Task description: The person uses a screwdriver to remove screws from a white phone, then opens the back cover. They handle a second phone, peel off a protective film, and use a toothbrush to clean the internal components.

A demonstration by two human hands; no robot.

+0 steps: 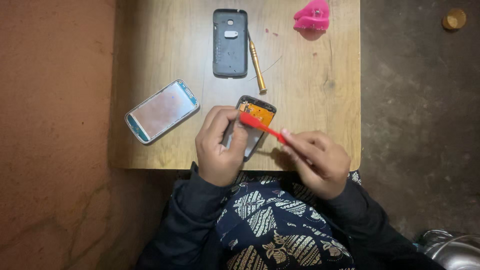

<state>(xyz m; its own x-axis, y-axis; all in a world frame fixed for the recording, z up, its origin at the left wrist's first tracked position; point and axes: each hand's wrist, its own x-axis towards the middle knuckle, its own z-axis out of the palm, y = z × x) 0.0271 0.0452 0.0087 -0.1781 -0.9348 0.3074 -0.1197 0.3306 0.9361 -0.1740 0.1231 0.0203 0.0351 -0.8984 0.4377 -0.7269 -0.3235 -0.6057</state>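
My left hand [219, 145] grips an opened phone body [257, 114] with an orange inner board showing at its top, held just above the near edge of the small wooden table [310, 90]. My right hand [317, 159] pinches a thin red tool [260, 125] whose broad tip rests on the orange part of the phone. Most of the phone's lower half is hidden behind my left fingers.
A phone front frame with screen [161, 110] lies at the table's left. A dark back cover [230, 43] and a gold screwdriver [257, 64] lie at the far middle. A pink plastic piece [312, 16] sits far right. A metal vessel [452, 250] stands on the floor.
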